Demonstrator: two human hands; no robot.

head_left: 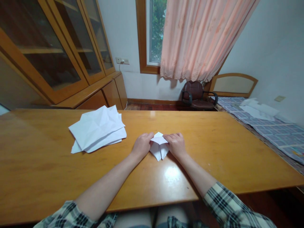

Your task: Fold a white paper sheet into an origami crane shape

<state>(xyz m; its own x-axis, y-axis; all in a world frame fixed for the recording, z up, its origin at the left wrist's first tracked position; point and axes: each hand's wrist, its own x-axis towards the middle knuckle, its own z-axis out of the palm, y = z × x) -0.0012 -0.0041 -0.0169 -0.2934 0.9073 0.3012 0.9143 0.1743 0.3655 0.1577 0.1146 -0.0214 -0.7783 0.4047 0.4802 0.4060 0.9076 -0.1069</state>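
A small piece of folded white paper [158,148] lies on the wooden table in front of me, with a pointed top and a flap across its upper part. My left hand [142,145] grips its left edge, fingers closed with the thumb at the flap's corner. On the opposite side, my right hand [176,143] pinches the right end of the same flap. Both hands rest low at the tabletop, and parts of the paper's sides are hidden under the fingers.
A stack of creased white sheets [99,128] sits on the table [47,177] to the left. Beyond the table stand a glass-door cabinet [71,47], a brown armchair [196,93] and a bed [266,120] with papers on it. A pink curtain [190,38] hangs at the window.
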